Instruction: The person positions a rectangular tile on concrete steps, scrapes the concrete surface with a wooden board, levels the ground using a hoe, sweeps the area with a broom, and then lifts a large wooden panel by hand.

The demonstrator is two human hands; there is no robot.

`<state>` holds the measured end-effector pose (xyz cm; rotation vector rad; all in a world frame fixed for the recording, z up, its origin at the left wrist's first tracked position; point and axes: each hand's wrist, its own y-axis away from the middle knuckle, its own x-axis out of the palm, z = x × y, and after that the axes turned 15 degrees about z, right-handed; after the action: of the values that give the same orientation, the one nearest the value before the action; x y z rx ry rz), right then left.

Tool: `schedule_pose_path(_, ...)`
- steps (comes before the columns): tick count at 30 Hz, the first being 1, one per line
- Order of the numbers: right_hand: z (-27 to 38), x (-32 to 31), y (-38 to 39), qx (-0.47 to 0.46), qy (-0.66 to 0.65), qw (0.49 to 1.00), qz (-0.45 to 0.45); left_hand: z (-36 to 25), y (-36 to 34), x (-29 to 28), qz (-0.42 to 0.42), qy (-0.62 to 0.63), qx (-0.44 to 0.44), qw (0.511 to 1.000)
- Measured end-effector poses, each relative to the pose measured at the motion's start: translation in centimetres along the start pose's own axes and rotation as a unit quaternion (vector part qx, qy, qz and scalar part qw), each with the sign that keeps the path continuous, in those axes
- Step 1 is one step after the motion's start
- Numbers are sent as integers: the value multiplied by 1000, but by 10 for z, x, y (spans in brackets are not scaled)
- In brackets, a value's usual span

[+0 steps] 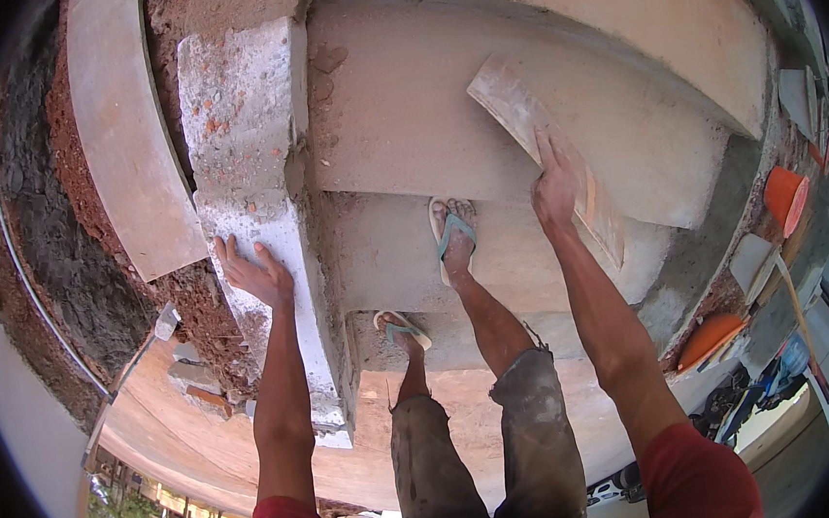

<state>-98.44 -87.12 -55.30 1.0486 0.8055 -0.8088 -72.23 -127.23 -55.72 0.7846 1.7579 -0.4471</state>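
Observation:
My left hand [252,272] rests with spread fingers on the top of a low, white-crusted concrete wall [239,127] that runs along the left side of the concrete steps [383,106]. My right hand [555,185] grips a long, flat board [504,101], whitish with dust and held at a slant over the steps on the right. My sandalled feet [454,241] stand on the steps between my arms, the right one higher than the left.
Left of the wall lie a pale curved slab [127,135], reddish soil and dark wet mortar [96,294]. Orange containers [784,196], pale tile pieces [754,261] and a wooden handle [799,316] are along the right. A bent metal rod [26,270] runs down the far left.

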Motion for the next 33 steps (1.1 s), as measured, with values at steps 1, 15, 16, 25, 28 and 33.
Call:
schedule_pose_path(1,36,8,1,-36,16,999,4,1,1,-1,0,0,0,1000)
schedule_pose_path(15,153,-54,-167,-200,113,969,96,3,2,-8,2,15,-19,1000)
schedule_pose_path(16,150,-50,-174,-199,126,966,104,3,3,-5,7,15,-20,1000)
schedule_pose_path(25,162,17,-105,-277,144,946,89,6,3,-9,14,15,-33,999)
schedule_pose_path(28,167,-5,-78,-272,170,919,231,15,1,-10,2,15,-35,999)
schedule_pose_path(33,177,-55,-131,-169,143,962,158,6,2,-9,13,23,-23,999)
